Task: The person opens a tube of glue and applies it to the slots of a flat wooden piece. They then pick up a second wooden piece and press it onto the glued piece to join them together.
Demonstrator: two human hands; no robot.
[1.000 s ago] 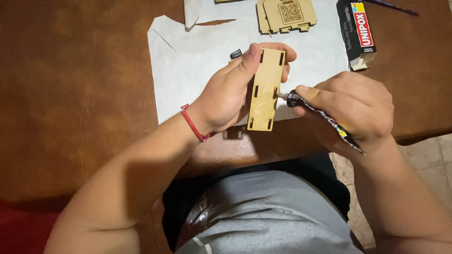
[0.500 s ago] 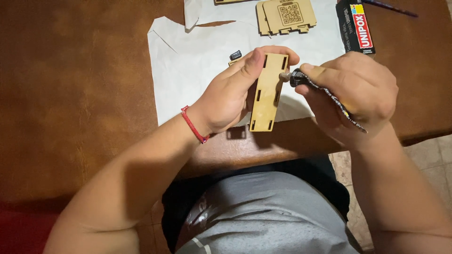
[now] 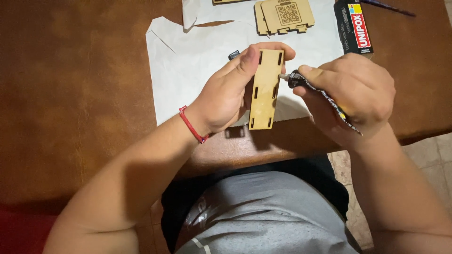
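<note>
Your left hand [image 3: 226, 96] grips the slotted wooden panel [image 3: 264, 89] upright above the table's [image 3: 75, 94] near edge, exposing its right edge. Your right hand [image 3: 351, 94] pinches the glue tube [image 3: 320, 96], nozzle touching that edge.

A slotted plywood panel [image 3: 265, 89] held upright, the dark glue tube's [image 3: 316, 91] nozzle touching its right edge

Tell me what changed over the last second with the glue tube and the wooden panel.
The right hand slid the crumpled black glue tube up the right edge of the slotted rectangular wooden panel; its nozzle now meets that edge nearer the top. The left hand kept its grip on the panel. The white paper sheet and black glue box stayed put.
</note>
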